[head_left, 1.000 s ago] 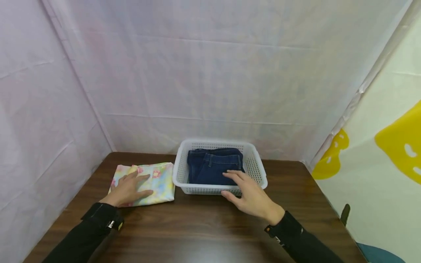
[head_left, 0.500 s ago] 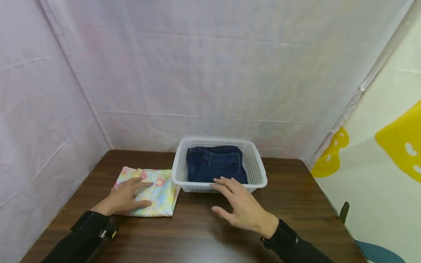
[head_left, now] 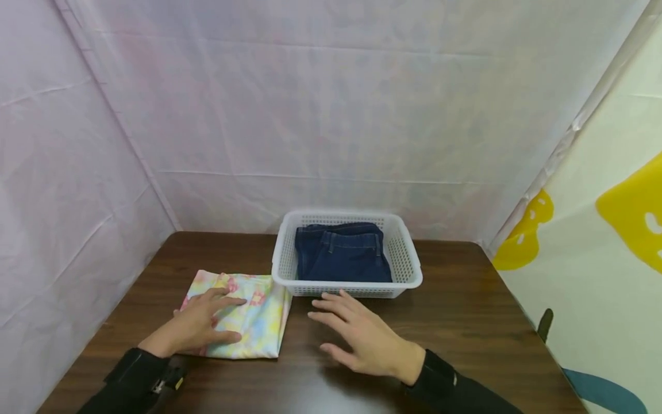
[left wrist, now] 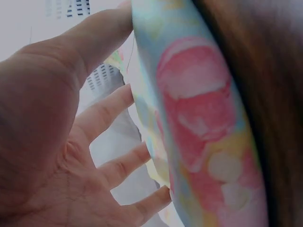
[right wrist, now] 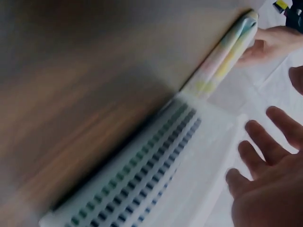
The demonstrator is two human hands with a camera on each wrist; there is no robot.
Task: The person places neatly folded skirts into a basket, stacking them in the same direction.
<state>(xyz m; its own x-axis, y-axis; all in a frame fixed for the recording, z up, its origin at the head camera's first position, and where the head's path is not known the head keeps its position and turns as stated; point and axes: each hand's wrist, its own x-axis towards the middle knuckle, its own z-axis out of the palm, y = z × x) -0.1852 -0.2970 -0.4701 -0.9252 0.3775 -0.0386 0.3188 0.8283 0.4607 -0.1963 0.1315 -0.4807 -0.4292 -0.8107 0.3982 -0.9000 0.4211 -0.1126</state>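
A folded pastel cloth with pink flower prints (head_left: 258,328) lies on the left of the table, its far right corner meeting the basket. My left hand (head_left: 193,325) rests on it with spread fingers; in the left wrist view the fingertips (left wrist: 124,94) touch its surface. The white plastic basket (head_left: 351,286) holds folded dark blue jeans (head_left: 346,259). In front of the basket, my right hand (head_left: 362,339) hovers over the table, fingers spread and holding nothing. From the right wrist view, its fingers (right wrist: 258,142) are apart from the basket's perforated side (right wrist: 142,165).
The dark brown wooden table (head_left: 465,322) backs onto a white fabric wall (head_left: 331,115), with another fabric panel at the left (head_left: 67,230). On the right hangs a pale sheet with yellow shapes (head_left: 522,236).
The floral cloth has slid toward the table's front and slightly right under my left hand. My right hand has moved from over the basket's front rim, left and nearer.
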